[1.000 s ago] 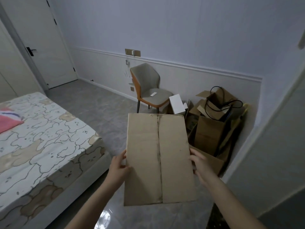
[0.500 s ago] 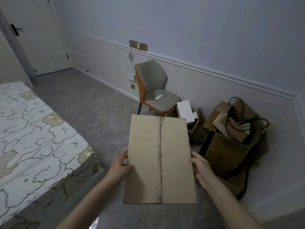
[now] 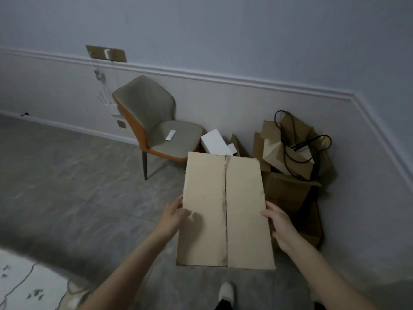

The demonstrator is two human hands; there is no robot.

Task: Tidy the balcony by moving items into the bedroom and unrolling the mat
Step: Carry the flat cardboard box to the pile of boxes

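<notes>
I hold the cardboard box (image 3: 225, 211) out in front of me, above the grey tiled floor (image 3: 73, 186), my left hand (image 3: 173, 217) gripping its left edge with the thumb laid on top, and my right hand (image 3: 278, 222) curled round the right edge. To do this well I should keep it level, carry it toward the pile of cardboard boxes (image 3: 290, 175) in the corner, and lower it flat beside or onto them instead of dropping it. The box is matte tan board, rectangular, its two top flaps meeting at a dark centre seam, edges slightly frayed. The pile looks creased and floppy, with a black cord (image 3: 297, 139) looped over it, possibly a bag handle. A padded grey chair (image 3: 156, 124) with an orange shell stands just left.
</notes>
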